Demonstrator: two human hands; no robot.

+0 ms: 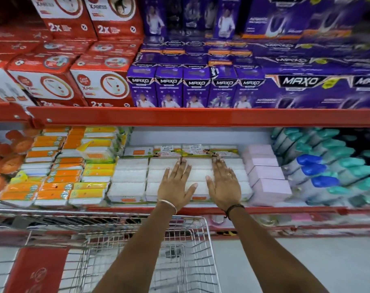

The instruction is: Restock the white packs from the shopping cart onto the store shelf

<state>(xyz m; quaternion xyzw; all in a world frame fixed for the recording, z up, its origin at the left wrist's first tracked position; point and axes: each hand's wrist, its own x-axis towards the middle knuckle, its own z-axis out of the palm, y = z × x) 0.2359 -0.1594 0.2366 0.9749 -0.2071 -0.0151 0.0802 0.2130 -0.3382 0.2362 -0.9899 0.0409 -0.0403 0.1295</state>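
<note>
Both arms were bare, with no sleeves to see. The left hand [175, 182] had a thin shiny bangle around its wrist. The right hand [224, 182] had a small ring on one finger and a dark string band around its wrist.

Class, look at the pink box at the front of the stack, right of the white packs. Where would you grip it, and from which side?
Grip the front pink box by its two side faces, coming from the aisle. Its front end faces out at the shelf edge; the white packs crowd its left side.
</note>
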